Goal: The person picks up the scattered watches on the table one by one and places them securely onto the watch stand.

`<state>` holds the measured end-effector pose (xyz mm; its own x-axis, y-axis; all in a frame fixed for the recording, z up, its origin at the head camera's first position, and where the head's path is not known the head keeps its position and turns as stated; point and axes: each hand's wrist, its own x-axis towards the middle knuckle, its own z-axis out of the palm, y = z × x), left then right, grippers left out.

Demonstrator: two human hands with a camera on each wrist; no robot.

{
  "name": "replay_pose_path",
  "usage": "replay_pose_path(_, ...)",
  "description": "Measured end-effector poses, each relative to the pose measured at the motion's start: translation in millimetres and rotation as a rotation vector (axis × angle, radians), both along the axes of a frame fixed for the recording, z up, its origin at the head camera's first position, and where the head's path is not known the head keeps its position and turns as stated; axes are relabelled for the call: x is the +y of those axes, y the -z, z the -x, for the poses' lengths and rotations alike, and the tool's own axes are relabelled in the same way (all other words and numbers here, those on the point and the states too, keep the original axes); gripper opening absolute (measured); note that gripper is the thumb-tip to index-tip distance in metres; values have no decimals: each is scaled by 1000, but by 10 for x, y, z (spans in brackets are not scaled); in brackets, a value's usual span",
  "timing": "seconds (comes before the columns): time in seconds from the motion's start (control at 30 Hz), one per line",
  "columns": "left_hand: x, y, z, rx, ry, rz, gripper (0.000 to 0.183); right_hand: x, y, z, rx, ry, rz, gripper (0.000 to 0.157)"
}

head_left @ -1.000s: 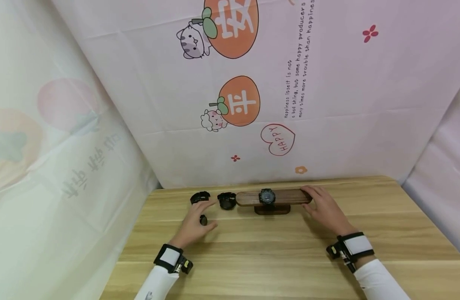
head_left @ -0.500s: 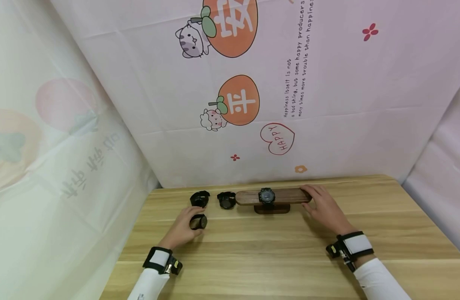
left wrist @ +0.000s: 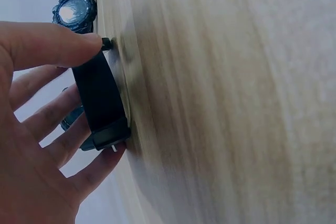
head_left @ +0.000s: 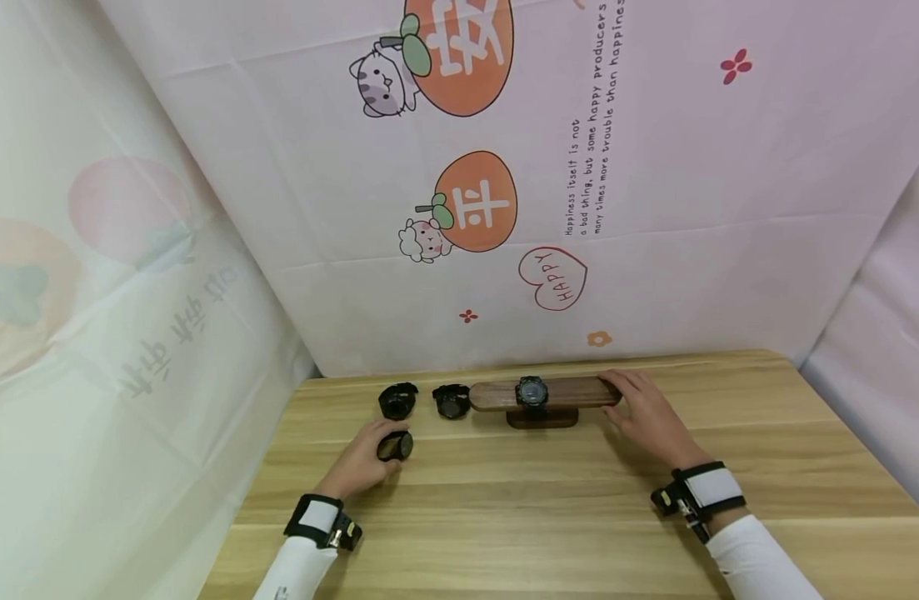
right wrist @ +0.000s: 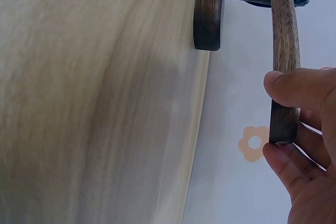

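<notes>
My left hand [head_left: 357, 462] holds a black wristwatch [head_left: 403, 447] at the left of the table. In the left wrist view its dark strap [left wrist: 100, 95] shows, thumb at the upper end, fingers behind and below. My right hand [head_left: 650, 423] grips the right end of a dark wooden watch stand [head_left: 496, 397]. The right wrist view has the thumb on one face of the stand's bar [right wrist: 285, 40] and fingers on the other side. Around the bar sits another watch [head_left: 532, 392], dial outward.
Two more black watches stand near the table's back edge: one [head_left: 397, 402] beyond my left hand, another [head_left: 452, 402] beside the stand's left end. The wooden table [head_left: 519, 517] meets a printed cloth backdrop [head_left: 669, 283] behind, with cloth at both sides.
My left hand has moved slightly left and closed around the nearest watch, whose strap opening now shows more. The right hand has stayed on the stand's end.
</notes>
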<state>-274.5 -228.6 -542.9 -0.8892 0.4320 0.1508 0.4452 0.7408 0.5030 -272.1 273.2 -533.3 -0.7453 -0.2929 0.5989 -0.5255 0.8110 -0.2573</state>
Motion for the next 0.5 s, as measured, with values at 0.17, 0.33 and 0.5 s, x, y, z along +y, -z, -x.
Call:
replay_pose_path(0.17, -3, 4, 18, -15, -3, -4, 59, 1, -9, -6, -11, 2, 5, 63)
replay_pose_path(0.33, 0, 7, 21, -17, -7, 22, 58, 6, -9, 1, -17, 6, 0, 63)
replay_pose_path(0.5, 7, 2, 14, 0, -4, 30, 57, 2, -15, -5, -19, 2, 6, 62)
